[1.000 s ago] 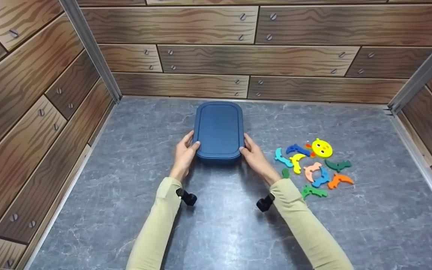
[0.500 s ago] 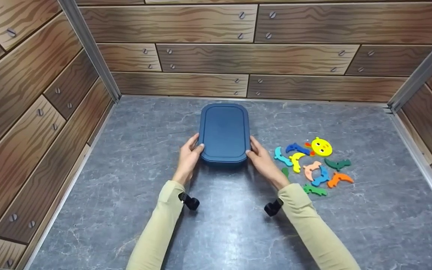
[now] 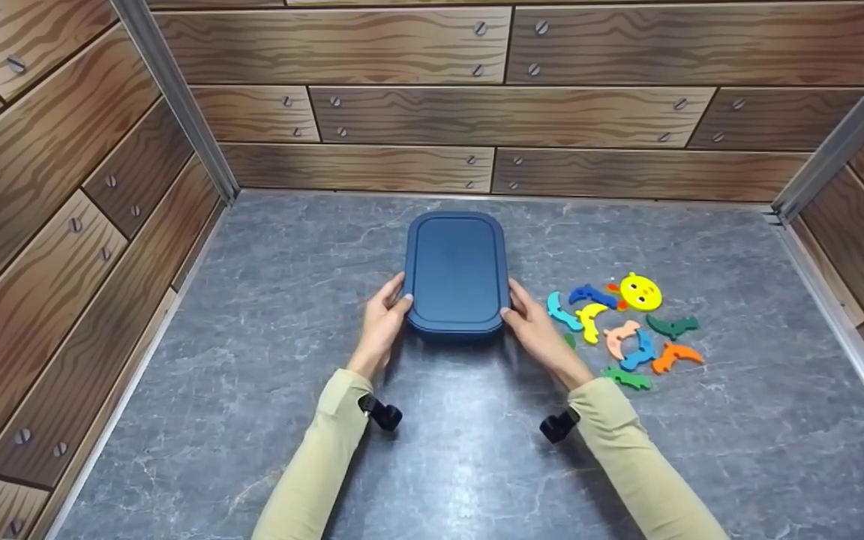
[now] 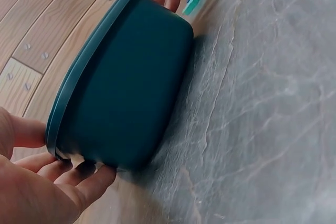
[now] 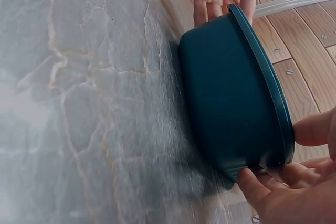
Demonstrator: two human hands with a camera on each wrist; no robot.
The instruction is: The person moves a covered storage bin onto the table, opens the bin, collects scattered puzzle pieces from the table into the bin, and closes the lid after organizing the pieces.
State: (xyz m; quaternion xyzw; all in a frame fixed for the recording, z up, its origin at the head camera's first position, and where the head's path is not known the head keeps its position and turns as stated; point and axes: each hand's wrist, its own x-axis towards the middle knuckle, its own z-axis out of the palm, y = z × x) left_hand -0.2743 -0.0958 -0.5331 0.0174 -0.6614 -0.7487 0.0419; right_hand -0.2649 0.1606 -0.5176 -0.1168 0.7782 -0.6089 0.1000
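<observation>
Wood-print walls, grey marbled table: box held on two sides, lid on.
Progress, as judged: covering the box and taking hold of it are done; letting go is not yet done, and toy pieces lie loose outside it. From the left, your left hand pinches the box's long side towards its near end, thumb at the lid's rim, fingers bent beneath. At centre, the blue box lies lengthwise before you; its contents are hidden, and whether its base bears fully on the table cannot be told. Your right hand matches that pinch on the opposite side. Further right, the toy pieces are scattered, a round yellow face farthest back.
</observation>
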